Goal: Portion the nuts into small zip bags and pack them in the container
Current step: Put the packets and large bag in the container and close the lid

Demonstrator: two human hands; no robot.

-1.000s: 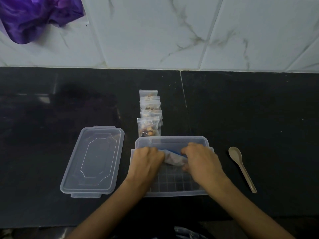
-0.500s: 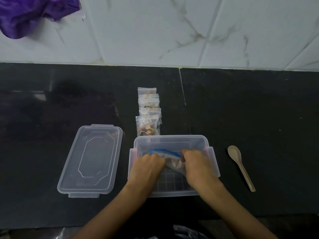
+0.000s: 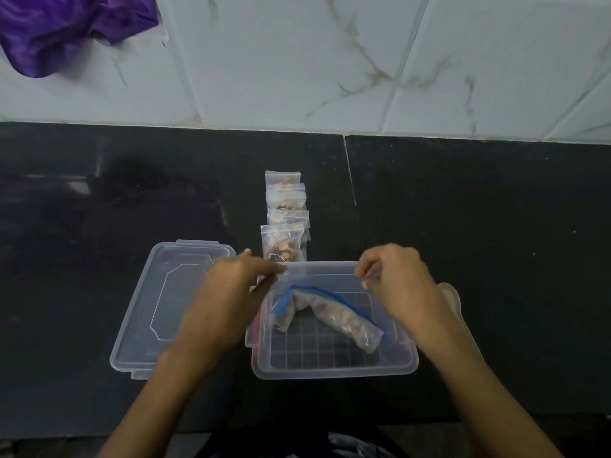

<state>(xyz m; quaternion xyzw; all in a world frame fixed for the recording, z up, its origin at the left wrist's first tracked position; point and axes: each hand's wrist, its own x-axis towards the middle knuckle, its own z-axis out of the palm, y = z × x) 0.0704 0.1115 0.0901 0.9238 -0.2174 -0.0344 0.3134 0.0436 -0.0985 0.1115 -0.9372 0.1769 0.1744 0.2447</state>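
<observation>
A clear plastic container [image 3: 334,370] stands on the black counter near the front edge. Inside it lies a large zip bag of nuts [image 3: 330,314] with a blue seal, folded and bent across the grid floor. Behind the container, several small zip bags of nuts [image 3: 284,226] lie in an overlapping row. My left hand [image 3: 231,292] hovers over the container's left rim with fingers loosely curled and nothing in it. My right hand [image 3: 396,285] hangs above the right rim, fingers bent, also holding nothing.
The clear lid [image 3: 165,312] lies flat to the left of the container. A beige spoon [image 3: 449,295] lies to the right, mostly hidden by my right wrist. A white marble-tiled wall [image 3: 330,61] backs the counter, with purple cloth [image 3: 66,24] at top left.
Both hands pressed the large bag down into the container, then let go and rose apart to the rims. The bag now lies alone inside.
</observation>
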